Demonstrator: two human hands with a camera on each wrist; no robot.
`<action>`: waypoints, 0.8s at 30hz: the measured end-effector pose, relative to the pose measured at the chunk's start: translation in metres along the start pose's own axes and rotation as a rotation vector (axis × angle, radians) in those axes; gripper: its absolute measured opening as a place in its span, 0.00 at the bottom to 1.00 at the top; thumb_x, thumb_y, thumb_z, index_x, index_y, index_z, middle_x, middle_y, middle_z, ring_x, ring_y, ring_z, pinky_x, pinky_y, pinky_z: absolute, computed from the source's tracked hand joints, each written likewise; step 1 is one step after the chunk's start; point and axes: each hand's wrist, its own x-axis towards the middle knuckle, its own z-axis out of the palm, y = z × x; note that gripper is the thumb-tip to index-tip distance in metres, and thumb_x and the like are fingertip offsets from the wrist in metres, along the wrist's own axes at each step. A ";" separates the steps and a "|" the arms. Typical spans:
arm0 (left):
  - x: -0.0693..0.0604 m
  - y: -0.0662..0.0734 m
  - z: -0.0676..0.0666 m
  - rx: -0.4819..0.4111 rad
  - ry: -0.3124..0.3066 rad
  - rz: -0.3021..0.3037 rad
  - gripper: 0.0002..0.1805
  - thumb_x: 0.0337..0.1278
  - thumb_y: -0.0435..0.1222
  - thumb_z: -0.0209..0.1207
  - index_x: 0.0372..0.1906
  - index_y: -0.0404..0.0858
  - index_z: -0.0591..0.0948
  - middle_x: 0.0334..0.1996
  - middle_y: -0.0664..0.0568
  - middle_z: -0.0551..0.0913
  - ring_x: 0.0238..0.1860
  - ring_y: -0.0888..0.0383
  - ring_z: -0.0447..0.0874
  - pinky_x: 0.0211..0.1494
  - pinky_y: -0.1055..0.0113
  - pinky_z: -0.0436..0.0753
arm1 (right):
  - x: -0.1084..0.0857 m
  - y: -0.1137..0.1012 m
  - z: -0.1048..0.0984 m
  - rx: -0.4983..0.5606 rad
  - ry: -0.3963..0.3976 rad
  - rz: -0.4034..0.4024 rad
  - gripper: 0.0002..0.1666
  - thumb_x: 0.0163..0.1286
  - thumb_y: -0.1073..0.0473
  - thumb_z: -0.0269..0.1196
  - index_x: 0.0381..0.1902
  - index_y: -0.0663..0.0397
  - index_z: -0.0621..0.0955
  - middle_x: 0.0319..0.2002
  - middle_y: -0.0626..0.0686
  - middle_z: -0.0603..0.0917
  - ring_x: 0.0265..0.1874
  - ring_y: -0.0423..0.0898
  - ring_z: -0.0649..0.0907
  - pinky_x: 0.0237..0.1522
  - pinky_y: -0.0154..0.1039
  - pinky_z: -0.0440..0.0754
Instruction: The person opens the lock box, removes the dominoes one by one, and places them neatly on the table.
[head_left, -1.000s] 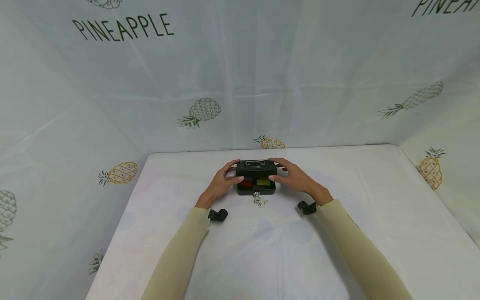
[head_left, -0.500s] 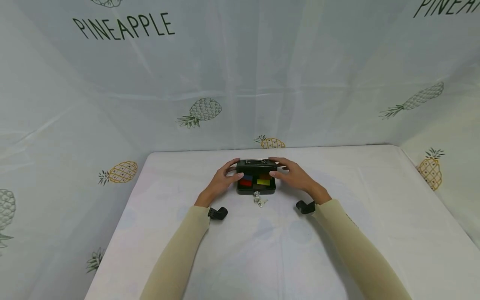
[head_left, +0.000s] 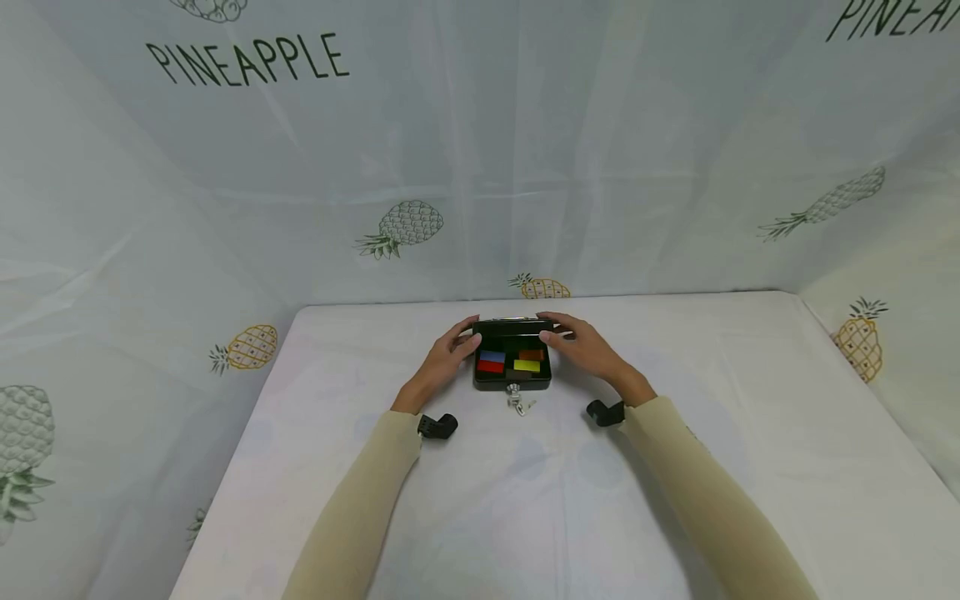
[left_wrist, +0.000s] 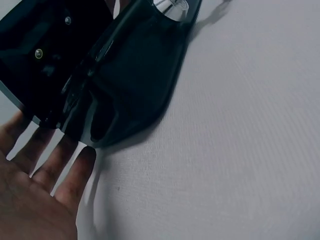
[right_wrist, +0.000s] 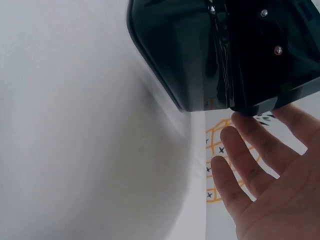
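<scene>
— Lid (head_left: pixel 513 328) tilted farther up than half a second ago, more of the interior uncovered, both thumbs higher. What does the head view record?

— Head view: the black cash box (head_left: pixel 491 385) stands near the far edge of a white-covered table (head_left: pixel 487 517), its lid partly raised. Inside, a red block (head_left: pixel 491 367) lies just in front of a blue block (head_left: pixel 492 356); to their right, a yellow block (head_left: pixel 527 365) lies in front of an orange-brown block (head_left: pixel 531 354). Silver keys (head_left: pixel 517 406) hang at the front lock. The left hand (head_left: pixel 440 363) and right hand (head_left: pixel 592 350) flank the lid, each thumb at a front corner.

— And the left wrist view?

— Left wrist view: two small rivets (left_wrist: pixel 38 54) mark the lid's dark underside. Left-hand fingers are unclenched, nearly straight and spread, with tips at the lid's side edge; how firmly they press cannot be told.

— Right wrist view?

— Right wrist view: right-hand fingers are likewise extended and fanned out, the upper tips meeting the lid's edge, the lower ones apart from it. Behind them shows an orange pineapple print (right_wrist: pixel 215 150). Force of contact cannot be told.
</scene>
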 end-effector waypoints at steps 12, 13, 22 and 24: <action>-0.001 0.006 0.004 -0.015 0.039 -0.053 0.34 0.82 0.54 0.52 0.84 0.51 0.63 0.79 0.40 0.67 0.79 0.42 0.67 0.81 0.43 0.69 | -0.003 0.004 0.000 0.065 -0.019 0.000 0.34 0.88 0.49 0.49 0.82 0.59 0.63 0.78 0.68 0.66 0.74 0.70 0.69 0.76 0.71 0.66; 0.000 0.006 0.004 -0.016 0.043 -0.055 0.34 0.82 0.54 0.51 0.84 0.50 0.63 0.80 0.40 0.66 0.78 0.42 0.67 0.81 0.43 0.70 | -0.003 0.004 0.000 0.080 -0.017 0.002 0.34 0.88 0.48 0.48 0.82 0.59 0.63 0.78 0.68 0.66 0.75 0.70 0.68 0.77 0.70 0.65; 0.001 0.008 0.007 -0.009 0.075 -0.072 0.39 0.81 0.60 0.46 0.85 0.46 0.59 0.83 0.44 0.61 0.80 0.42 0.64 0.84 0.43 0.63 | -0.003 0.001 0.008 0.118 0.044 0.031 0.38 0.89 0.43 0.43 0.82 0.66 0.60 0.78 0.70 0.66 0.74 0.68 0.70 0.80 0.68 0.62; 0.001 0.009 0.007 -0.012 0.078 -0.078 0.40 0.81 0.61 0.46 0.86 0.46 0.59 0.83 0.44 0.60 0.81 0.43 0.62 0.85 0.42 0.61 | -0.003 0.000 0.009 0.121 0.059 0.053 0.39 0.89 0.41 0.42 0.82 0.65 0.59 0.78 0.70 0.66 0.74 0.68 0.71 0.80 0.67 0.62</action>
